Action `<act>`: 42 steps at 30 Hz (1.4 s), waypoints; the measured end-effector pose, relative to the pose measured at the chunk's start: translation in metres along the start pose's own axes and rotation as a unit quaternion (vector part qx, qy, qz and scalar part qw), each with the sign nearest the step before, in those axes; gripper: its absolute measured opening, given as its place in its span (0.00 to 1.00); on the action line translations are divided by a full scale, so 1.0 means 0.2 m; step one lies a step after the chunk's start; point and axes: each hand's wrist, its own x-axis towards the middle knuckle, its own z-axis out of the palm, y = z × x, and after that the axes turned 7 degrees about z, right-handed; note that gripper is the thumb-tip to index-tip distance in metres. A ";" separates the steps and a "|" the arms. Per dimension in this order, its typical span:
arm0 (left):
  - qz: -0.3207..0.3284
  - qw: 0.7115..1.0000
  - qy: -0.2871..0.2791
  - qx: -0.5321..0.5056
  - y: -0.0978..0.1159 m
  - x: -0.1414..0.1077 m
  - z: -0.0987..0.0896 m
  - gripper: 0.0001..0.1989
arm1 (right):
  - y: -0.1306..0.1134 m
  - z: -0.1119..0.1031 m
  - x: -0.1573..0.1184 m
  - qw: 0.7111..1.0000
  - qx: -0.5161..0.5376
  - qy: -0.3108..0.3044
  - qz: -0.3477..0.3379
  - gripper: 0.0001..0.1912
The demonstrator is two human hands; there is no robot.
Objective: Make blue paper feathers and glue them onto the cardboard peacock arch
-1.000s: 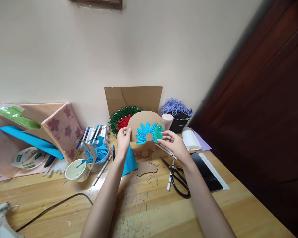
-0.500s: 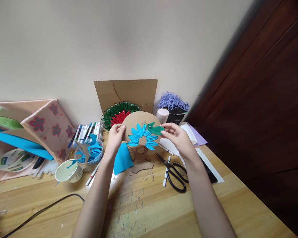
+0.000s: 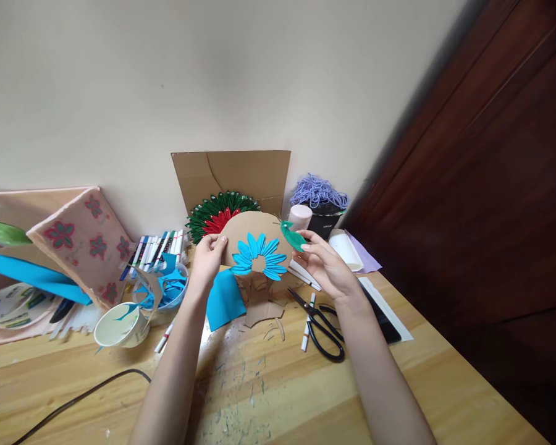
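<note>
My left hand (image 3: 208,254) pinches the left edge of a round brown cardboard disc (image 3: 248,224), held tilted above the table. A ring of blue petals (image 3: 254,247) lies on the disc, around a bare cardboard centre. At the disc's right edge, my right hand (image 3: 323,262) grips the lower end of a green bird-shaped cutout (image 3: 291,237) between thumb and fingers. The cutout has thin strands at its top and a small light dot. Whether it touches the disc I cannot tell.
Black scissors (image 3: 322,330) and a marker (image 3: 308,321) lie below my right hand. Blue paper (image 3: 225,300) lies under the disc. At left stand a paper cup (image 3: 123,327) and a bowl of blue scraps (image 3: 167,287). Behind are a green-and-red petal piece (image 3: 220,213) and purple yarn (image 3: 319,190).
My right hand has moved the green bird cutout from over the disc, beside the blue petals, out to the disc's right edge, and it is now tilted more steeply. My left hand keeps its hold.
</note>
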 end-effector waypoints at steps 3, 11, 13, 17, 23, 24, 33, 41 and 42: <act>0.000 1.000 0.000 0.006 -0.01 0.00 0.00 0.24 | 0.01 0.00 0.01 1.000 0.018 0.001 0.012 0.11; -0.007 1.000 -0.006 0.000 -0.01 0.00 -0.01 0.23 | 0.04 0.00 0.03 0.999 -0.005 0.041 -0.010 0.12; -0.006 1.000 -0.005 0.003 -0.01 0.01 -0.01 0.23 | 0.03 0.00 0.03 0.998 -0.038 0.044 -0.026 0.15; -0.010 1.000 -0.006 -0.001 -0.01 0.00 -0.01 0.23 | 0.03 0.00 0.03 0.997 -0.062 0.029 -0.029 0.15; -0.012 1.000 -0.006 0.000 -0.03 0.01 -0.02 0.24 | 0.01 -0.01 0.02 0.996 -0.059 0.046 -0.043 0.10; -0.010 1.000 -0.003 0.008 -0.03 0.02 -0.02 0.24 | -0.01 -0.02 0.01 0.996 -0.042 0.054 -0.057 0.10; -0.007 0.995 0.062 0.073 -0.10 0.07 -0.06 0.13 | -0.20 -0.25 -0.07 0.965 -0.022 0.181 -0.187 0.12; -0.002 0.999 0.015 0.028 -0.07 0.05 -0.04 0.18 | -0.06 -0.11 -0.01 0.977 -0.174 0.084 -0.088 0.23; -0.001 1.000 0.014 0.024 -0.07 0.05 -0.04 0.18 | -0.05 -0.09 0.00 0.979 -0.175 0.077 -0.077 0.23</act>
